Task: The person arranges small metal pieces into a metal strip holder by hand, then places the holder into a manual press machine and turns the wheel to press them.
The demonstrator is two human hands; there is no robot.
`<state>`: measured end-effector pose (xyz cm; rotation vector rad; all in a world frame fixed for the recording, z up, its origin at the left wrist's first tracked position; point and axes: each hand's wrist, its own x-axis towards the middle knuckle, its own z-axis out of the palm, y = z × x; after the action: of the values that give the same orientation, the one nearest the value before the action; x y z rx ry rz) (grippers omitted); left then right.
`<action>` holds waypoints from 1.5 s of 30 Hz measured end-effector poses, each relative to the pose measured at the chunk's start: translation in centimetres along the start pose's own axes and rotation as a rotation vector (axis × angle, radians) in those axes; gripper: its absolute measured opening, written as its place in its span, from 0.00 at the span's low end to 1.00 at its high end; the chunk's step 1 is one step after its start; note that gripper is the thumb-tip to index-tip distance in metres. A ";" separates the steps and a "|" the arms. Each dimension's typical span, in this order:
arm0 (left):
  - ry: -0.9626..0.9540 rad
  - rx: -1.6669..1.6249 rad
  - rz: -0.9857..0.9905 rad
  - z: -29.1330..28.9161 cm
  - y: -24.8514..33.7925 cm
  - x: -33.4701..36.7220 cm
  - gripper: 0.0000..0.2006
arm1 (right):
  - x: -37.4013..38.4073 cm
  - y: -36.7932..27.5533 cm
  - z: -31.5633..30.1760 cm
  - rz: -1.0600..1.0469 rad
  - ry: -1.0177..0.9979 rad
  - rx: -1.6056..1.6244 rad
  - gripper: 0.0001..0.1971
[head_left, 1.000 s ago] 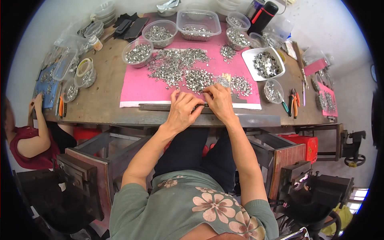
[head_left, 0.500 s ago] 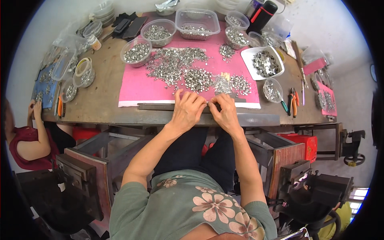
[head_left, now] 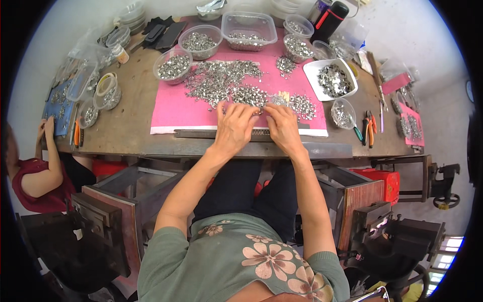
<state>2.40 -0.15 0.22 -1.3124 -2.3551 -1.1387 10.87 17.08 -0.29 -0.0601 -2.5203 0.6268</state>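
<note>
Both my hands are at the near edge of a pile of small shiny metal pieces (head_left: 247,94) on a pink mat (head_left: 168,113). My left hand (head_left: 234,122) has its fingers bent and drawn together at the pile; what is between the fingertips is too small to name. Beside it, my right hand (head_left: 283,123) is closed in a similar way, at a cluster of thin silvery pieces (head_left: 279,100), its fingertips partly hidden. Under my wrists lies a long dark metal bar (head_left: 196,134), with a notched row showing between the hands. More metal pieces (head_left: 303,106) lie right of my right hand.
Clear tubs of metal pieces (head_left: 200,43) line the back, with a white tray (head_left: 314,83) and small bowl (head_left: 343,115) at right. Pliers (head_left: 370,127) and a black flask (head_left: 330,21) are farther right. Another person (head_left: 40,178) works at far left.
Both hands have moved away from me, off the metal bar and up to the pile's edge. They have parted slightly, baring the bar's notched row between them.
</note>
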 end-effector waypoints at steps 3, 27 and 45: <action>-0.001 0.226 0.069 0.8 -1.3 0.5 0.17 | -0.2 -0.5 0.5 -0.052 -0.114 -0.135 0.14; 0.008 0.123 -0.084 -0.9 -2.1 -0.5 0.06 | 0.5 -0.5 -0.2 0.158 -0.072 0.055 0.06; 0.037 0.126 -0.081 -0.5 -3.1 -0.5 0.05 | -0.1 1.0 0.6 0.180 -0.029 0.079 0.05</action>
<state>0.12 -1.80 -1.35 -1.1545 -2.4298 -1.0091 10.51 17.69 -1.22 -0.2535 -2.5337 0.8038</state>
